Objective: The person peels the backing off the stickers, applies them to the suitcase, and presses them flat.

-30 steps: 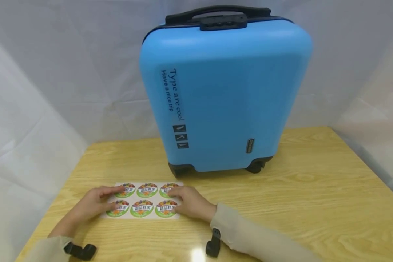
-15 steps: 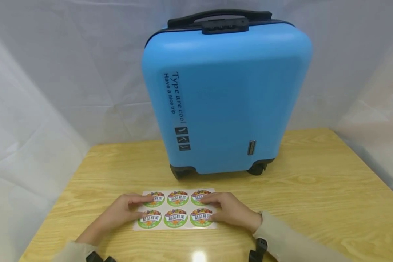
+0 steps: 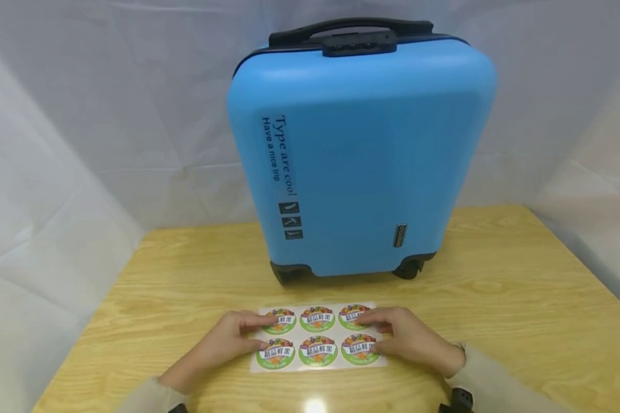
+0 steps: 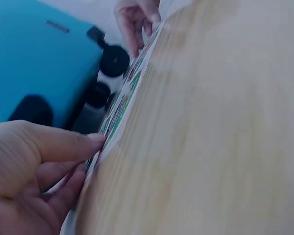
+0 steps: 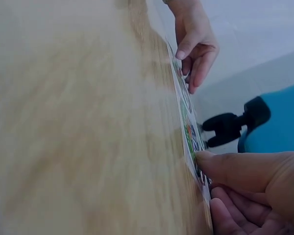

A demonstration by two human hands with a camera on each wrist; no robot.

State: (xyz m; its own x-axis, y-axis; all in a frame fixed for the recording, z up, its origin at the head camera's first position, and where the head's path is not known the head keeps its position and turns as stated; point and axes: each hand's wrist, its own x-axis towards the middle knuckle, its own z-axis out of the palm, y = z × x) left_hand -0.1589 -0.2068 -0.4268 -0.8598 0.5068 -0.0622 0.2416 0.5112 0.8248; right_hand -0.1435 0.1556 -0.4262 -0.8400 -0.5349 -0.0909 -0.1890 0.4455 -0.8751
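Observation:
A white sheet of round fruit stickers [image 3: 317, 332] lies flat on the wooden table, in two rows of green-rimmed labels. At its left end rests my left hand [image 3: 232, 338], thumb and index fingertip apart on the labels. My right hand [image 3: 405, 335] touches the right end in the same way. The left wrist view shows the left thumb [image 4: 73, 146] on the sheet's near edge, other fingers loosely bent beyond it. In the right wrist view the right thumb [image 5: 235, 169] presses the edge. Behind the sheet stands an upright blue suitcase [image 3: 356, 172].
The suitcase has a black top handle [image 3: 351, 27], dark wheels [image 3: 408, 268] and printed lettering on its left side. Around the wooden table [image 3: 496, 298] hangs white cloth [image 3: 134, 115] at the back and sides.
Both hands have slid the sticker sheet to the right across the table, from left of the suitcase to in front of it. The suitcase shifts only slightly in view.

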